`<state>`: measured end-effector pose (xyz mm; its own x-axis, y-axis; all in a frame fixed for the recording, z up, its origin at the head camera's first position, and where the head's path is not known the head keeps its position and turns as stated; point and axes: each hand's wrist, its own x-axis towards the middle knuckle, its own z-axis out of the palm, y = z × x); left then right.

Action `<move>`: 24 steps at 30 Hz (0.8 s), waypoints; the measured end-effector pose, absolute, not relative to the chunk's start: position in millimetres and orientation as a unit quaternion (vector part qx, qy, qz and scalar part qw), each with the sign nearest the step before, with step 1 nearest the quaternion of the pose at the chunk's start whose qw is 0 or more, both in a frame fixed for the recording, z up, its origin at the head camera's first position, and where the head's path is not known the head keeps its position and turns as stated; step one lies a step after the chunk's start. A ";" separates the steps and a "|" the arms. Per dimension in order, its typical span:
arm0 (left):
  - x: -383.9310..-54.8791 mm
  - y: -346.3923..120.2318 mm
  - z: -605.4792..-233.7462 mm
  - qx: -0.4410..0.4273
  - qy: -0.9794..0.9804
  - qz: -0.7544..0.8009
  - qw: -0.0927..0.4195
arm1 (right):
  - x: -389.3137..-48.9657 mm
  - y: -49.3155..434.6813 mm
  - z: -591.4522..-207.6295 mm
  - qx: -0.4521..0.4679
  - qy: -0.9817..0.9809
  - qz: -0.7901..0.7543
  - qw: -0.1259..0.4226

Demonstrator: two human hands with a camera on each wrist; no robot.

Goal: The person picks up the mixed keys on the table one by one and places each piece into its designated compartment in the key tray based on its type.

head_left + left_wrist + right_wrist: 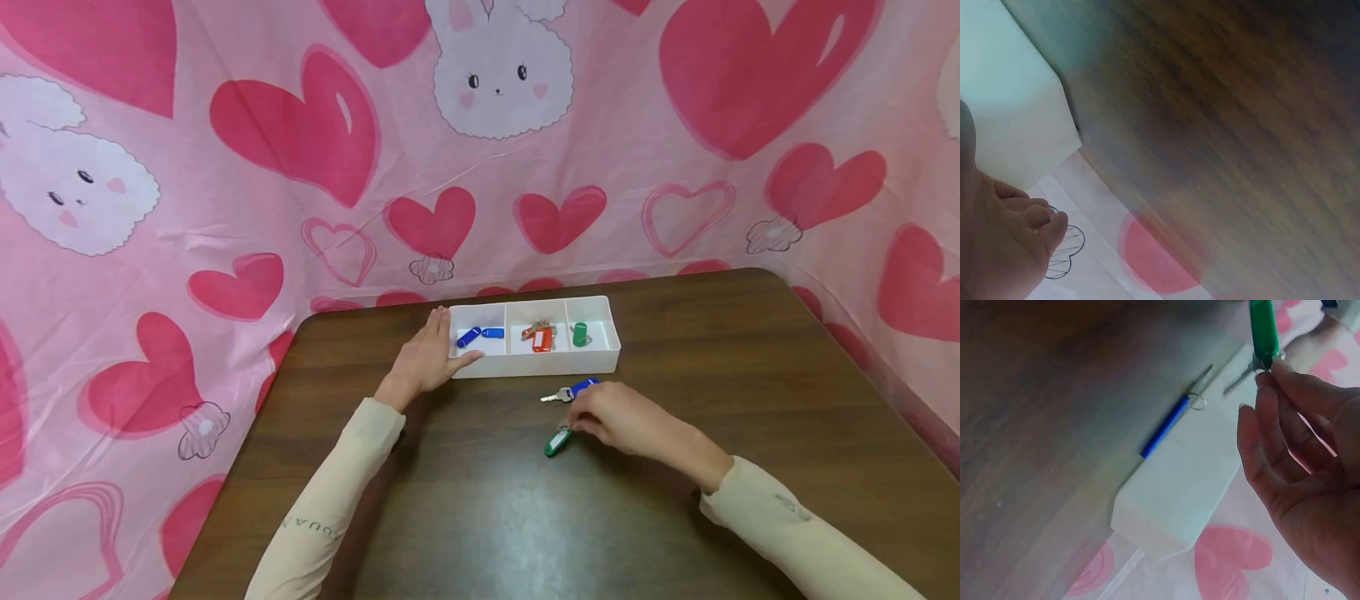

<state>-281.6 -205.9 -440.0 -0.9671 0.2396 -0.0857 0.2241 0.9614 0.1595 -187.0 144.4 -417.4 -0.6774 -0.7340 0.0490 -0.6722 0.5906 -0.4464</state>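
Observation:
A key with a green tag (pixel 557 442) hangs from my right hand (pixel 637 419), which pinches its ring end between thumb and fingertips. The right wrist view shows this green tag (pixel 1264 328) with the key's metal blade beside it. Just beyond that hand, a key with a blue tag (pixel 583 388) lies on the table in front of the white tray (pixel 536 365). My left hand (pixel 426 357) rests against the tray's left end, fingers extended along the side and thumb stretched toward the front rim. In the left wrist view, the left hand's fingers (pixel 1032 215) touch the tray's end wall.
The tray has three compartments: blue tags (pixel 481 335) in the left one, red-tagged keys (pixel 542 337) in the middle and a green tag (pixel 580 334) in the right. The brown wooden table (pixel 480 500) ends behind the tray at a pink heart-patterned cloth (pixel 465 167).

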 end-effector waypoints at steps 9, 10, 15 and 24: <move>-282.3 -206.5 -441.0 0.117 0.989 0.072 0.052 | -188.1 148.2 -405.2 -0.360 0.883 -0.288 0.092; -282.2 -206.4 -440.7 0.118 0.989 0.072 0.051 | -187.7 148.5 -404.0 -0.354 0.882 -0.295 0.094; -282.2 -205.8 -439.4 0.117 0.990 0.070 0.047 | -185.7 149.6 -399.5 -0.322 0.878 -0.339 0.100; -282.6 -206.0 -440.6 0.115 0.991 0.053 0.044 | -186.0 153.0 -393.8 -0.301 0.876 -0.367 0.082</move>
